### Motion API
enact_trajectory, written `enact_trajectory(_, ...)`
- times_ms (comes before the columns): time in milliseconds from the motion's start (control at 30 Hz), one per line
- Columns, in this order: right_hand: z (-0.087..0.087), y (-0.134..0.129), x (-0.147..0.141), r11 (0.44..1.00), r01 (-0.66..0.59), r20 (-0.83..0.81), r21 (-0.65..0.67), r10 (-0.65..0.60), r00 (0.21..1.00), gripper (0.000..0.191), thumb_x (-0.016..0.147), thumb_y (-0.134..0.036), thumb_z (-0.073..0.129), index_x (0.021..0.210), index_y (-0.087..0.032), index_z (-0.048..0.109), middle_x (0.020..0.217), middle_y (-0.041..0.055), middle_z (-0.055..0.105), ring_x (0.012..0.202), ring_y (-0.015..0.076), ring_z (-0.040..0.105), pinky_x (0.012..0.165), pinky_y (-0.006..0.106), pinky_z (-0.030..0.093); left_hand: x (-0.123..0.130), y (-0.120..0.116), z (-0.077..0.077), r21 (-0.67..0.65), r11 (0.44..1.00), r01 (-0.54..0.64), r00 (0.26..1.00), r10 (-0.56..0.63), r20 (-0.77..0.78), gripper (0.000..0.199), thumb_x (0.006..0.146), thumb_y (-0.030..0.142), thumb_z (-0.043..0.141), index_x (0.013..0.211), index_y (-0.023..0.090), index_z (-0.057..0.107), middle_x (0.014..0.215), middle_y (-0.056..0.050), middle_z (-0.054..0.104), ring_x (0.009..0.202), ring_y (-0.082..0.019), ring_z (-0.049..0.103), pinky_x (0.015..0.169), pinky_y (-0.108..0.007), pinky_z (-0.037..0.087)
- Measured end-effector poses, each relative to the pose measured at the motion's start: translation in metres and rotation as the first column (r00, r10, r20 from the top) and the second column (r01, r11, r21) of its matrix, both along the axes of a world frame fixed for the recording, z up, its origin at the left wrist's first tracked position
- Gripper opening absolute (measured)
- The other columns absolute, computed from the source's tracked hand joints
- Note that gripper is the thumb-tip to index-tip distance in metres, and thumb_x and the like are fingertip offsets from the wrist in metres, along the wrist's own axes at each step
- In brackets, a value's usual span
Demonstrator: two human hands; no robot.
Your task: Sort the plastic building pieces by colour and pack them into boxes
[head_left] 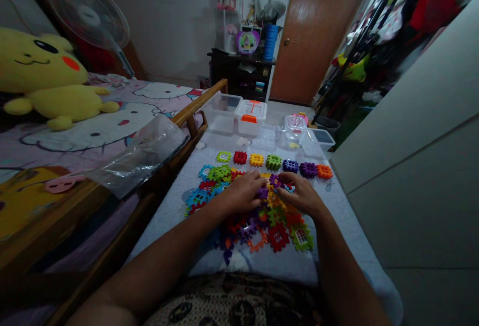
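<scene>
A loose pile of colourful plastic building pieces lies on the pale cloth in front of me, with a red piece (279, 237) and a green piece (301, 237) at its near right edge. My left hand (247, 191) rests over the pile's middle, fingers bent at purple pieces; whether it grips one is hidden. My right hand (299, 194) has thumb and fingers apart beside a small purple piece (276, 181). Beyond the pile runs a row of pieces: light green (223, 156), red (240, 157), yellow (257, 160), green (274, 162), dark purple (290, 165), purple (309, 170) and orange (325, 172).
Clear plastic boxes (251, 125) stand at the cloth's far end. A wooden bed rail (183, 114) and a plastic bag (144, 154) are on the left, with a yellow plush toy (63, 99) beyond. A pale cabinet (419, 166) borders the right side.
</scene>
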State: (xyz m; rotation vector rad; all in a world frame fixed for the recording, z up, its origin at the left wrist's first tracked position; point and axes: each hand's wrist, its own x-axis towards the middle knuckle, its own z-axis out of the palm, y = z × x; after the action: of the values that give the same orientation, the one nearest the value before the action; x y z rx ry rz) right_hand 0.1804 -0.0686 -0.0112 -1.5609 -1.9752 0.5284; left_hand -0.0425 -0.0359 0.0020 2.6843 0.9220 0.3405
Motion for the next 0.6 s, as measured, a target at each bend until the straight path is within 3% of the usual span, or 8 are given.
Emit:
enact_trajectory(100,-0.003,0.001,-0.002,0.998,-0.056,0.008,0.02,0.056,0.998,0.035,0.078,-0.031,0.062,0.11,-0.018,0.065,0.108,0.0099,0.071,0.099,0.0246,0.065,0.089,0.041,0.051,-0.019,0.007,0.007,-0.14,0.987,0.084,0.991,-0.068,0.114,0.035,0.078,0.021,0.066,0.112,0.021,0.059,0.111,-0.007,0.065,0.102,-0.022,0.061,0.09,-0.036,0.05)
enact_trajectory(267,0.0,0.001,-0.019,0.987,-0.159,0.106,0.015,0.156,0.982,0.036,0.077,-0.027,0.064,0.112,-0.018,0.063,0.112,0.0098,0.068,0.105,0.0251,0.06,0.094,0.042,0.047,-0.059,0.036,0.005,-0.194,0.969,-0.155,0.927,0.21,0.309,0.027,0.084,0.029,0.058,0.109,0.02,0.062,0.104,-0.006,0.069,0.094,-0.02,0.065,0.087,-0.036,0.052)
enact_trajectory(333,0.001,-0.001,-0.029,0.987,-0.159,0.164,0.001,0.156,0.974,0.038,0.076,-0.027,0.067,0.112,-0.018,0.062,0.111,0.0105,0.067,0.105,0.0263,0.059,0.095,0.043,0.046,-0.076,0.051,-0.006,-0.142,0.941,-0.306,0.883,0.337,0.326,0.025,0.082,0.031,0.058,0.103,0.019,0.064,0.107,-0.008,0.068,0.1,-0.023,0.064,0.092,-0.039,0.05)
enact_trajectory(433,0.0,-0.003,-0.042,0.989,-0.146,0.248,-0.011,0.144,0.958,0.04,0.076,-0.031,0.071,0.113,-0.019,0.062,0.107,0.0101,0.066,0.103,0.0265,0.058,0.095,0.042,0.045,-0.103,0.071,-0.031,-0.067,0.852,-0.519,0.801,0.513,0.308,0.027,0.078,0.036,0.06,0.096,0.017,0.066,0.106,-0.012,0.068,0.108,-0.029,0.061,0.102,-0.045,0.044)
enact_trajectory(600,-0.004,-0.003,-0.047,0.992,-0.123,0.316,-0.006,0.119,0.941,0.051,0.074,-0.037,0.075,0.119,-0.019,0.06,0.111,0.0105,0.063,0.107,0.0279,0.055,0.098,0.043,0.043,-0.128,0.086,-0.063,-0.25,0.747,-0.616,0.68,0.664,0.31,0.04,0.077,0.046,0.057,0.1,0.015,0.066,0.11,-0.012,0.067,0.105,-0.028,0.063,0.097,-0.04,0.048)
